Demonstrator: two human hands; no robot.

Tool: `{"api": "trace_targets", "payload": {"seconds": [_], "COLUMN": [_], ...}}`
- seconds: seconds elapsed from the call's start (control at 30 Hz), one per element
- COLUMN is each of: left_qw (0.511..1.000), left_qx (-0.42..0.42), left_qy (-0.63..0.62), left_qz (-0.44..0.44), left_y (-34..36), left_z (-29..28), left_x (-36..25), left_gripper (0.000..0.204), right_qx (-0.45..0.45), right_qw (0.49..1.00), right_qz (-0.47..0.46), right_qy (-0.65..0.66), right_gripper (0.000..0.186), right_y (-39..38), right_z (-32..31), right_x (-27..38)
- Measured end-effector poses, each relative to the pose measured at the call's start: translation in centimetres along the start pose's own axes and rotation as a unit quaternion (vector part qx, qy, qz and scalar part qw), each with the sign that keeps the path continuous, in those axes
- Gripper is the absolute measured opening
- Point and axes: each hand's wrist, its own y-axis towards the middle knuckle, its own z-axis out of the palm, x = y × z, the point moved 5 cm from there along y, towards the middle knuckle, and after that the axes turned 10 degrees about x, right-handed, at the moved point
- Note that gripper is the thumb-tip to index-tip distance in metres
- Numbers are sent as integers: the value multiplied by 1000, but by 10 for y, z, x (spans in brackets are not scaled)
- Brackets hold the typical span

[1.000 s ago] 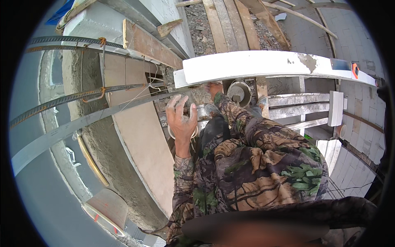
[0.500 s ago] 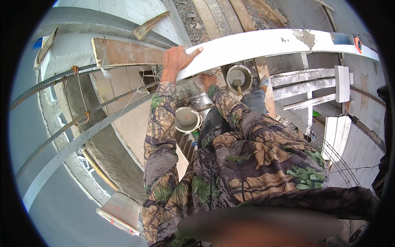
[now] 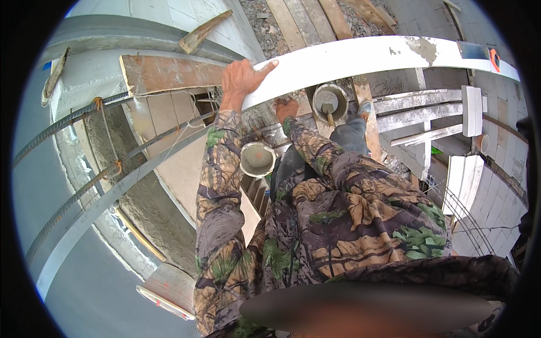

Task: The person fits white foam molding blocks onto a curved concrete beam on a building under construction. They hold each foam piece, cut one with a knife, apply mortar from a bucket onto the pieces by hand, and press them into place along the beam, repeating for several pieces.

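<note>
My left hand [image 3: 241,81] is closed on the left end of a long white board [image 3: 338,56], its thumb lying along the top face. The board stretches away to the right and has a grey smear of mortar on it. Just under the board's near edge, my right hand [image 3: 286,109] is curled; its fingers are partly hidden, so what they hold cannot be made out. A handsaw [image 3: 474,51] with an orange and black handle lies on the board's far right part. Beside my right arm stands a bucket [image 3: 344,104] with a wooden-handled tool [image 3: 330,117] in it.
Another bucket [image 3: 246,163] stands between my arms. Rebar [image 3: 70,119] and a long metal strip [image 3: 84,225] run along the left, with a brown plank [image 3: 169,74] above. Planks [image 3: 307,22] cross the rubble ahead; pale slats [image 3: 417,115] and wire mesh [image 3: 459,208] are at right.
The view has shifted slightly. Both hands keep nearly the same places at the board, and the tool's handle in the far bucket shows at a slightly different angle.
</note>
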Motion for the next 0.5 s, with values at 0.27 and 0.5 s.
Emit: {"api": "trace_targets", "payload": {"seconds": [0.27,0.5], "left_qw": [1000,1000], "left_qx": [14,17], "left_qy": [-5,-8], "left_qz": [12,10], "left_y": [2,5], "left_z": [-1,3], "left_x": [-1,2], "left_gripper": [106,106], "right_qx": [-20,21], "right_qw": [999,950], "right_qz": [35,73], "right_qy": [24,302], "right_gripper": [34,17], "right_y": [3,-3], "right_z": [2,6], "right_x": [-11,-2]}}
